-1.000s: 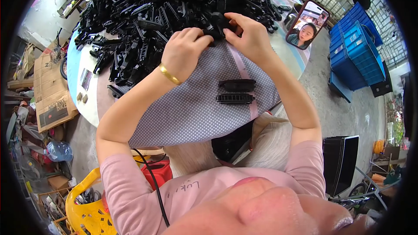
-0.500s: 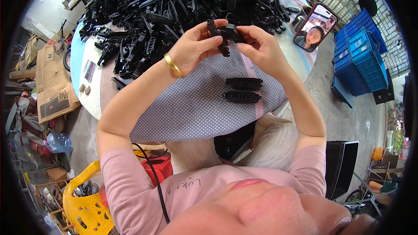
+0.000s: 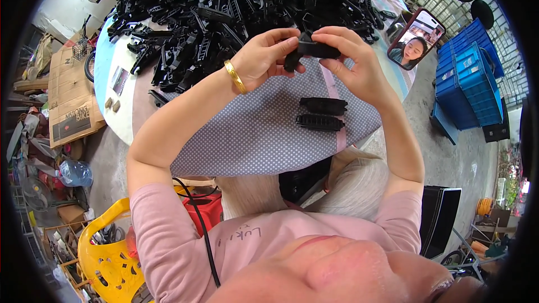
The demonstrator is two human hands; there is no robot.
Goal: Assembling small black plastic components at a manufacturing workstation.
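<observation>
My left hand [image 3: 268, 56], with a gold bangle on its wrist, is closed on a small black plastic piece [image 3: 292, 60]. Closed around a longer black plastic part [image 3: 319, 50] is my right hand [image 3: 353, 59]. The two parts meet between my hands; whether they are joined, I cannot tell. On the dotted grey cloth [image 3: 241, 134] below lie two black ribbed parts, a far one [image 3: 324, 105] and a near one [image 3: 319, 123], side by side. Beyond my hands spreads a large heap of black plastic parts [image 3: 224, 17].
A phone [image 3: 416, 39] showing a person on its screen stands at the table's right. Blue crates [image 3: 469, 73] are stacked on the floor beyond it. To the left are a flattened cardboard box [image 3: 70, 95] and a yellow plastic chair [image 3: 109, 264]. Two small brownish bits [image 3: 113, 104] sit on the table's left.
The black parts have turned between my fingers, the right one now lying more level. Both hands appear slightly farther right, along with a small shift of the whole view.
</observation>
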